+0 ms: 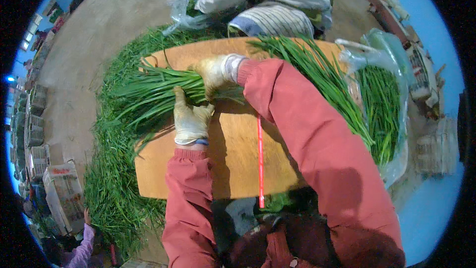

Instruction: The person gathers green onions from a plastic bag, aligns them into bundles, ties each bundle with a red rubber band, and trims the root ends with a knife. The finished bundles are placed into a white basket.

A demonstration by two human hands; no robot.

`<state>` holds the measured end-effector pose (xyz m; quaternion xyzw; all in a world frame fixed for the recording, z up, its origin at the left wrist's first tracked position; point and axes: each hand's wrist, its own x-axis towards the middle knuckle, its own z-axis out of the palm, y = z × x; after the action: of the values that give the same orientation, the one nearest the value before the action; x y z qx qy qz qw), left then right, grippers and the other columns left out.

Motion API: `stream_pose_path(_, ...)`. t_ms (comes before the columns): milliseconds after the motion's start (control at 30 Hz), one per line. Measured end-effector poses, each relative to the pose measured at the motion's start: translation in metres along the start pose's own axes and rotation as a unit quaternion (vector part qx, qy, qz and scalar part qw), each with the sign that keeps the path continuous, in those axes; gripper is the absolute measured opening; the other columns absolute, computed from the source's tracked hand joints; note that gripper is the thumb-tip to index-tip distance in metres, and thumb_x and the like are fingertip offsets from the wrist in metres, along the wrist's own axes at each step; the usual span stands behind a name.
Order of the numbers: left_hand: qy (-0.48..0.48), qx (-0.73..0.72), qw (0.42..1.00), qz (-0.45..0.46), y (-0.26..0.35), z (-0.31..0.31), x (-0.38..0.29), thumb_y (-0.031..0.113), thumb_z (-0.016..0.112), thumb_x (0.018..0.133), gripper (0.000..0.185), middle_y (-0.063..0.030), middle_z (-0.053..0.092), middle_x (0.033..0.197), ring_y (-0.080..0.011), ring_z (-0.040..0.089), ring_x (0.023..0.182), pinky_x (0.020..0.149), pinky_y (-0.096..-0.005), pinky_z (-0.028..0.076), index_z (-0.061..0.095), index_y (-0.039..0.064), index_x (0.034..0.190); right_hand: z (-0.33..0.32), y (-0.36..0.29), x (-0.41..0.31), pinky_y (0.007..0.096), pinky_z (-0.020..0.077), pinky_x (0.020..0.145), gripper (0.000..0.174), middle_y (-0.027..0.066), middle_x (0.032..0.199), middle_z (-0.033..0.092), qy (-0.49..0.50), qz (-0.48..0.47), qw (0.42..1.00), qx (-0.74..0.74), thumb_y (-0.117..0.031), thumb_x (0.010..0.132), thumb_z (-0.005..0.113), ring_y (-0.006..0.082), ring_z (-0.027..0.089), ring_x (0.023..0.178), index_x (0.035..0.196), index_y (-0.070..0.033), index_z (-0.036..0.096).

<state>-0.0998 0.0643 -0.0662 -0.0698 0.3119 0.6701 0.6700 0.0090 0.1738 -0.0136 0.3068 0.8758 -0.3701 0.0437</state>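
My right hand (212, 74), in a soiled pale work glove, grips a bunch of long green leaves, probably garlic chives (156, 85), from above near the pale stem ends. Those stem ends point right and the leaf tips fan out left. My left hand (191, 121), also gloved, holds the bunch from the near side; one digit lies over the leaves and the rest of its grip is partly hidden. Under both hands is a wooden board (241, 145). A narrow red strip (260, 156) lies across it and hangs past the near edge.
Loose green leaves (115, 178) are heaped along the left and far sides. More chives (316, 70) lie on the board's right, beside a clear plastic bag (403, 119) of greens. A co-worker (271, 0) sits opposite; another person's sleeve (83, 242) shows lower left near a crate (65, 197).
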Motion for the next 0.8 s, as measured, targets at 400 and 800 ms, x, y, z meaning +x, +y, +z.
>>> stream_pose_path(400,-0.100,0.022,0.991,-0.088,-0.100,-0.052,-0.149,0.034,0.056,0.094,0.045,-0.0072,0.053,0.127,-0.0267,0.049,0.118,0.098,-0.0496,0.042,0.045,0.009,0.130,0.078,-0.034,-0.172,0.0396,0.0494,0.083,0.074,0.0182,0.103,0.066,-0.015,0.052,0.998,-0.023,-0.024,0.058,0.080,0.0348,0.063,0.097,0.123,-0.007,0.051)
stream_pose_path(800,-0.324,0.775,0.468,0.274,-0.032,-0.007,-0.193,0.042,0.075,0.073,0.088,-0.0212,0.054,0.126,-0.0342,0.053,0.115,0.097,-0.0431,0.042,0.037,-0.001,0.139,0.136,-0.019,-0.174,0.0432,0.0524,0.071,0.041,0.0179,0.088,0.067,0.209,0.089,0.968,-0.110,-0.014,0.067,0.065,0.0338,0.066,0.084,0.106,-0.005,0.057)
